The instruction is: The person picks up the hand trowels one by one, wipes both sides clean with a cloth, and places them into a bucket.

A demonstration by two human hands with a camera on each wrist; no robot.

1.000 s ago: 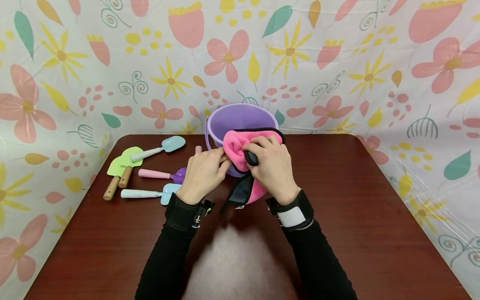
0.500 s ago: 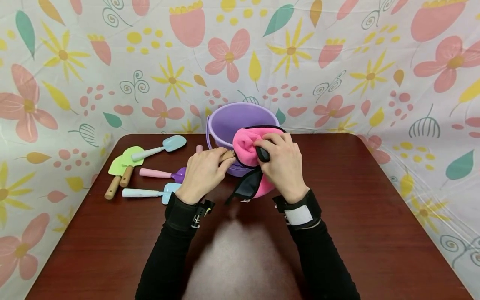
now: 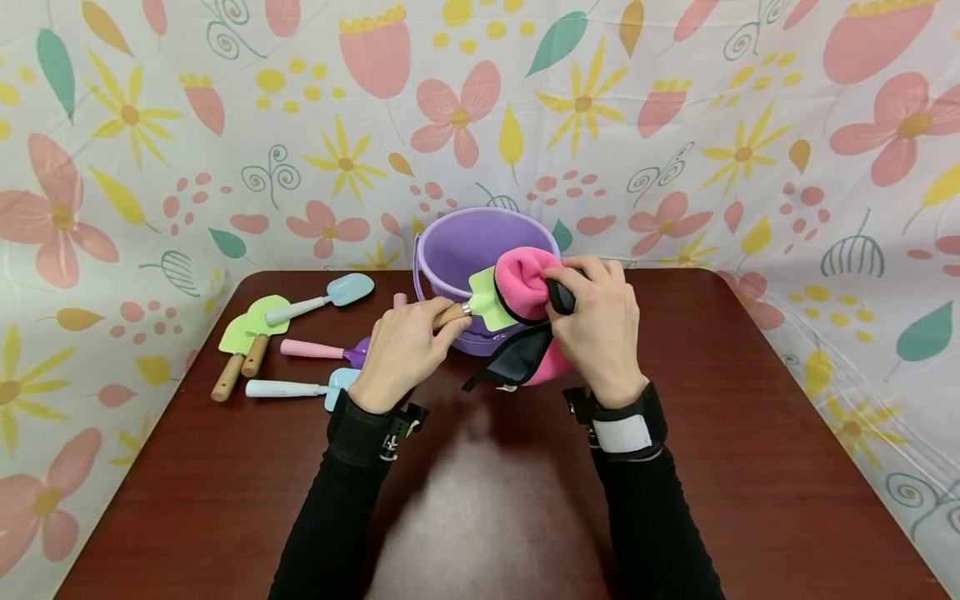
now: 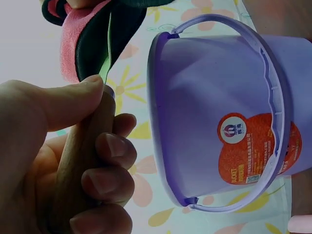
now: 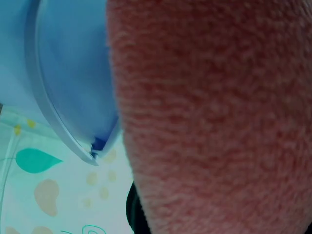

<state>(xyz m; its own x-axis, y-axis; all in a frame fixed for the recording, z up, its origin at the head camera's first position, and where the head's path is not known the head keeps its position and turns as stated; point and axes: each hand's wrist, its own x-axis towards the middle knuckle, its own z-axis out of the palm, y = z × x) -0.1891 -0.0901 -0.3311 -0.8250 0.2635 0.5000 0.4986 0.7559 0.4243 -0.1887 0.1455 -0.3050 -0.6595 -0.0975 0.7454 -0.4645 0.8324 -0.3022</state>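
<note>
My left hand (image 3: pixel 397 354) grips the wooden handle (image 4: pixel 80 156) of a small garden trowel, fingers wrapped round it in the left wrist view. The trowel's light green blade (image 3: pixel 487 300) points right and partly overlaps the cloth. In my right hand (image 3: pixel 598 329) is a fuzzy pink cloth (image 3: pixel 522 273) with black edging, bunched and gripped at a black part. Its dark lower flap (image 3: pixel 517 357) hangs beneath. Both hands are in front of a purple bucket (image 3: pixel 457 237). Pink fabric (image 5: pixel 209 117) fills most of the right wrist view and hides the right fingers there.
Left on the brown table (image 3: pixel 720 467) lie two more green trowels (image 3: pixel 266 312) with wooden handles, two light blue ones (image 3: pixel 348 289) and a pink-handled purple one (image 3: pixel 313 348). A pink handle end (image 3: pixel 400 299) shows beside the bucket. Floral fabric (image 3: pixel 675 125) hangs behind.
My right hand has moved right with the pink cloth, drawing it off the trowel, so the green blade now shows. My left hand stays nearly in place.
</note>
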